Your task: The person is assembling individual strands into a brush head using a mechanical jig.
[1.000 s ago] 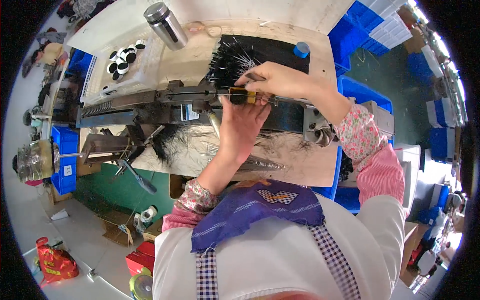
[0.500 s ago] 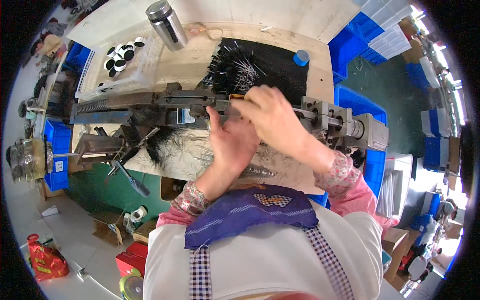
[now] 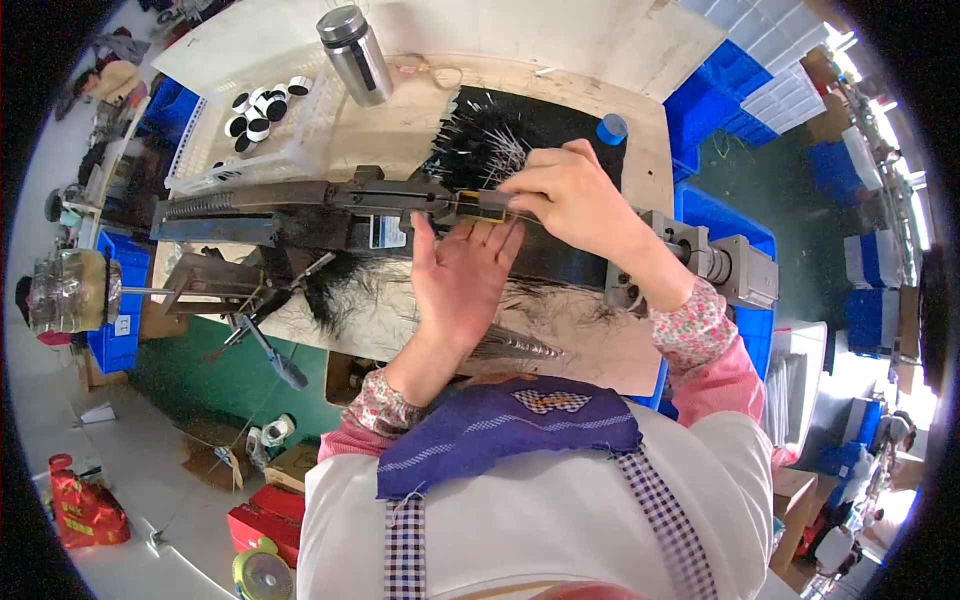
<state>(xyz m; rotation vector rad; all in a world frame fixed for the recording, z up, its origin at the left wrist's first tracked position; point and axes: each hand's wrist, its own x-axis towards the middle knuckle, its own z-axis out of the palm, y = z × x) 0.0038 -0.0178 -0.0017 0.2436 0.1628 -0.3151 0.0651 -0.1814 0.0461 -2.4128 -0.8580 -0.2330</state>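
Under both hands, machine bar seemingly lies left-right.

I am looking down at a wooden table standing on a dark green floor. Blue bins are sitting on the right side, and more are standing further off. Cardboard boxes and a red bag are lying on the pale floor at the left. Bright light is shining in from the right.

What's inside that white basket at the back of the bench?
The white basket holds a handful of small round black-and-white rings or caps, loose in one corner. Its far part runs out of clear view, so anything else in there can't be told.
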